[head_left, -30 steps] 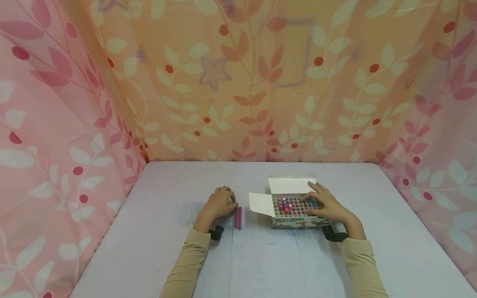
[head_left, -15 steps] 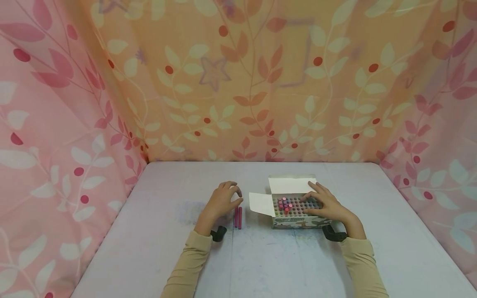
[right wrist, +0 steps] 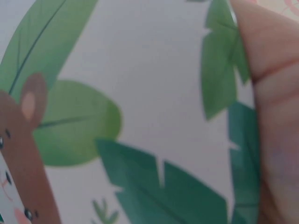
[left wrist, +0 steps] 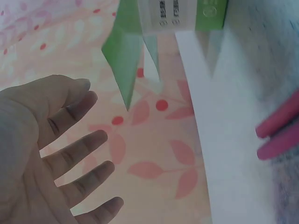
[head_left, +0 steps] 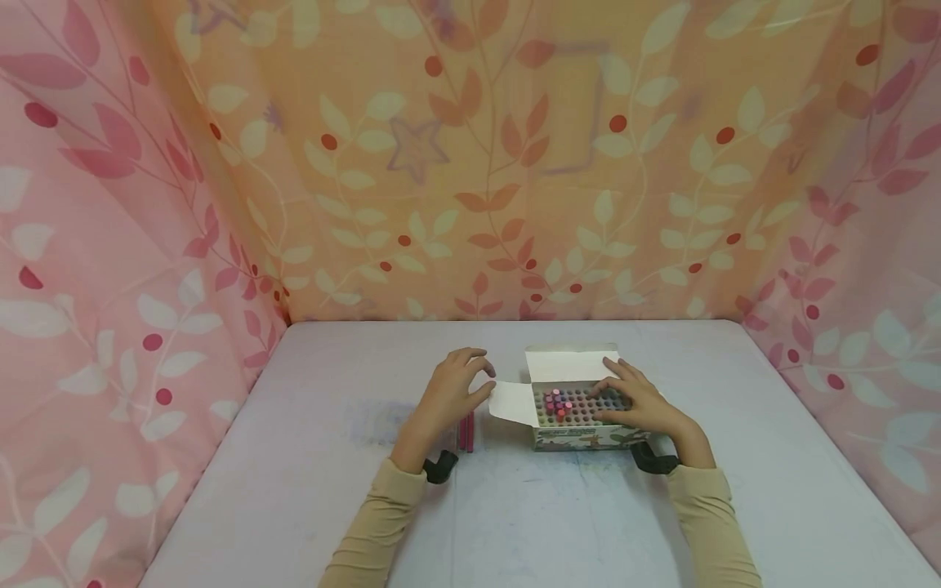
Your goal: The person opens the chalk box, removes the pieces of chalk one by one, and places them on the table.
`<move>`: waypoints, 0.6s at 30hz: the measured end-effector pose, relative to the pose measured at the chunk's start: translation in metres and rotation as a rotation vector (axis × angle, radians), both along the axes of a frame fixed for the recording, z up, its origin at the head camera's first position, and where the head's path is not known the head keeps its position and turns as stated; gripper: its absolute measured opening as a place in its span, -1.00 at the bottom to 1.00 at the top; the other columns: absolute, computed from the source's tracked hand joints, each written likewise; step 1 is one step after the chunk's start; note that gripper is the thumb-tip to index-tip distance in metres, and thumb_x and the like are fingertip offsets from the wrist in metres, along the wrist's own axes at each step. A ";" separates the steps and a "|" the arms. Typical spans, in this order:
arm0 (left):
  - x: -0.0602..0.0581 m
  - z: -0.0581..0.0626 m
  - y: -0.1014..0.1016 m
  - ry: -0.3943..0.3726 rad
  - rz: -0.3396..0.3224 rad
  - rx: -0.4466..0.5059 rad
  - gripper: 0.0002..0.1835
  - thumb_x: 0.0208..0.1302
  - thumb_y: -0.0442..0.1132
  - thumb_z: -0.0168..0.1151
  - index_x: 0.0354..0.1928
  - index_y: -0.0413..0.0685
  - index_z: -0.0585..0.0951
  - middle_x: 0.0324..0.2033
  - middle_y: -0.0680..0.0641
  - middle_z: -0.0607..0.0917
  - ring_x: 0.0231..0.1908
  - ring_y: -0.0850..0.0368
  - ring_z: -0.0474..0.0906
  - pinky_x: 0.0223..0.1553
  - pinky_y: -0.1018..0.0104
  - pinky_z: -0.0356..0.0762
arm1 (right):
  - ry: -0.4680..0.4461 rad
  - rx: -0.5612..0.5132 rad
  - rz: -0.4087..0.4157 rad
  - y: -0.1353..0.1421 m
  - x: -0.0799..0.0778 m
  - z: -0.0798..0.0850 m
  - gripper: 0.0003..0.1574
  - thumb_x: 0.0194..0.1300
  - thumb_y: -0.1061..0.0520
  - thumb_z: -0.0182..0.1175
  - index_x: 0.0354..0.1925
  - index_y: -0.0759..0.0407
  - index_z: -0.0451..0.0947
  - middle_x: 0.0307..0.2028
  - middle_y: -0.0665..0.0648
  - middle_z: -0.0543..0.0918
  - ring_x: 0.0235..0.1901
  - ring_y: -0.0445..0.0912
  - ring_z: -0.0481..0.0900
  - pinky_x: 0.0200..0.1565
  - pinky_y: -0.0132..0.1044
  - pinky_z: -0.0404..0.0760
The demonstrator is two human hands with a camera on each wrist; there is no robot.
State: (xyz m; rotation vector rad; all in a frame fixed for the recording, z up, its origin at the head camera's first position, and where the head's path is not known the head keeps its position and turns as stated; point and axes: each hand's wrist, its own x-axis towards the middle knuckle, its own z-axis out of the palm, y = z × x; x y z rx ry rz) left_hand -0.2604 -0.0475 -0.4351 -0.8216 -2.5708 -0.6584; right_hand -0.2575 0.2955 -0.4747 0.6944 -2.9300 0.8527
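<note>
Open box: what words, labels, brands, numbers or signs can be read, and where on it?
None can be read.
Box, left wrist view: dark lettering and a pale round mark, too blurred.
Box's near side, head view: printed strip, too small.

From where I stand: a curtained booth; type of building cannot be determined. Leaf-print curtains (head_left: 485, 155) enclose the pale table (head_left: 559, 514) at back, left and right.

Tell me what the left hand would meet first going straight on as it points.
Most likely the left side flap of the open box, just beyond the left hand; depth is unclear, so it might pass over.
</note>
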 end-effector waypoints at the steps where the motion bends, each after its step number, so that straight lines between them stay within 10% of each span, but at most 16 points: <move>1: 0.001 0.001 0.003 0.007 -0.009 -0.004 -0.86 0.08 -0.10 0.17 -0.32 0.08 0.55 -0.02 -0.04 0.49 0.05 -0.02 0.34 -0.02 0.03 0.34 | 0.005 0.000 0.000 0.000 0.000 0.000 -0.64 -0.11 -0.20 0.28 -0.28 -0.23 0.45 0.30 0.25 0.00 0.28 0.25 -0.22 0.03 0.38 -0.15; 18: 0.007 -0.008 0.061 0.031 -0.106 -0.196 -0.85 0.10 0.02 0.13 -0.28 0.24 0.54 0.03 0.06 0.45 0.10 0.07 0.29 0.06 0.10 0.29 | 0.014 0.009 0.000 -0.002 0.000 0.001 -0.62 -0.12 -0.23 0.28 -0.29 -0.23 0.45 0.29 0.26 0.01 0.26 0.29 -0.18 0.01 0.38 -0.11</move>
